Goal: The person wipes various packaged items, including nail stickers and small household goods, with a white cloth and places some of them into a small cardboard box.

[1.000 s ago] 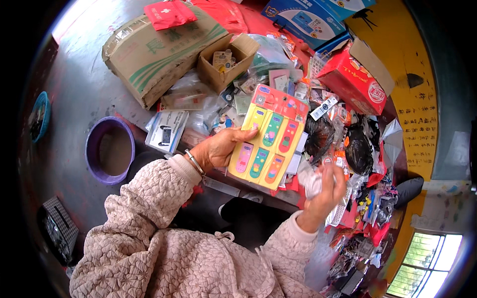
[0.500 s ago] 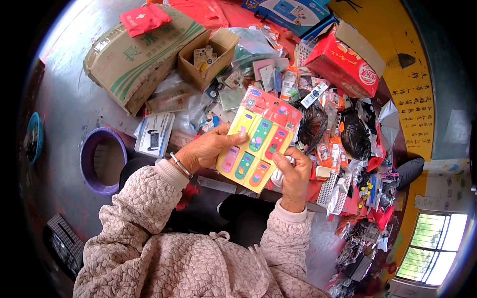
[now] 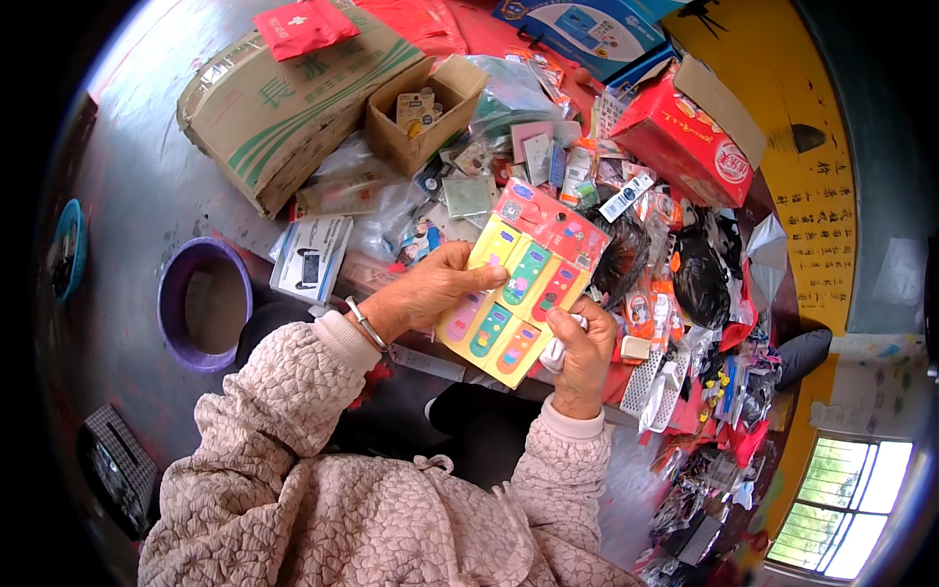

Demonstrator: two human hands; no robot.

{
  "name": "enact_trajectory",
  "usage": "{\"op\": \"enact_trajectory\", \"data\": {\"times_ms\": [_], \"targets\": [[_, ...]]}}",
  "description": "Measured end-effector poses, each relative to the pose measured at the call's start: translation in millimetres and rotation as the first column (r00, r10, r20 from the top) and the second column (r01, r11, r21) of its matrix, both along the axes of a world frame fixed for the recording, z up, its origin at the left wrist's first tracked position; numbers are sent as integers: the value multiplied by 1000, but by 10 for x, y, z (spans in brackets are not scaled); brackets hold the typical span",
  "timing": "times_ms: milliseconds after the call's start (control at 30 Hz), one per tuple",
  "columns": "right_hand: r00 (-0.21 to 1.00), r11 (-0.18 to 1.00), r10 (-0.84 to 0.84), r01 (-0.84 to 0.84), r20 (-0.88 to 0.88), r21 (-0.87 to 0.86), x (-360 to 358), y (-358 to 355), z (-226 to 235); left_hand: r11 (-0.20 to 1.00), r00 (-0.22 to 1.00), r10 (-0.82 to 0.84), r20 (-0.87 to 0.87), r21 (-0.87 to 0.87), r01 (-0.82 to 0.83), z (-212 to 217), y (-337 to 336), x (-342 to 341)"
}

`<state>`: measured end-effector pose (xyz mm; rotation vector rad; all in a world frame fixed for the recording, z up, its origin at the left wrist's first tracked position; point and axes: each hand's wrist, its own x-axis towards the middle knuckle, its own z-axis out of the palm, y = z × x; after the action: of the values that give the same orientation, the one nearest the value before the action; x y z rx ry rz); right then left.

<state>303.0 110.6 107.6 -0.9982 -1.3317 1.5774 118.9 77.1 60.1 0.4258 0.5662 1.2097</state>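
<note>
Both hands hold up a yellow card [image 3: 501, 293] with a red printed header and several colourful oblong cartoon pieces set in two rows. My left hand [image 3: 430, 289] pinches its left edge, thumb lying over the front. At the lower right edge, my right hand [image 3: 584, 357] grips the card between thumb and fingers. A crumpled white thing [image 3: 554, 354], perhaps tissue or cloth, is tucked in the right palm beside the card. The card is tilted, its header toward the far side. Fingers behind the card are hidden.
Beyond the card, a heap of packets and plastic bags [image 3: 675, 264] covers the red-topped table. A large carton [image 3: 293, 108], a small open box [image 3: 423, 108] and a red box [image 3: 690, 132] stand around it. At left is a purple bucket [image 3: 168, 313].
The card and both hands have shifted slightly in the view, the card a little lower and to the right. The surroundings shift too, as the view moves. Both hands keep their hold.
</note>
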Motion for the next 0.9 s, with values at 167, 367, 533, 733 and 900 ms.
{"op": "enact_trajectory", "data": {"times_ms": [167,367,533,733,900], "targets": [[998,999,-36,36,54,-2,6,20,-35,998,986,45,-163,47,-37,-55,31,25],[999,998,-24,23,-28,-51,-85,-11,8,996,982,81,-170,58,-72,3,4,16],[1000,1000,3,-3,22,-27,-55,-15,-23,991,908,80,-411,132,-27,84,3,-27],[984,988,59,-82,171,132,16,5,-24,981,903,104,-418,192,-24,117,-22,-42],[979,979,54,-90,196,181,8,-15,-39,982,902,93,-421,189,-13,58,-16,-16]]}}
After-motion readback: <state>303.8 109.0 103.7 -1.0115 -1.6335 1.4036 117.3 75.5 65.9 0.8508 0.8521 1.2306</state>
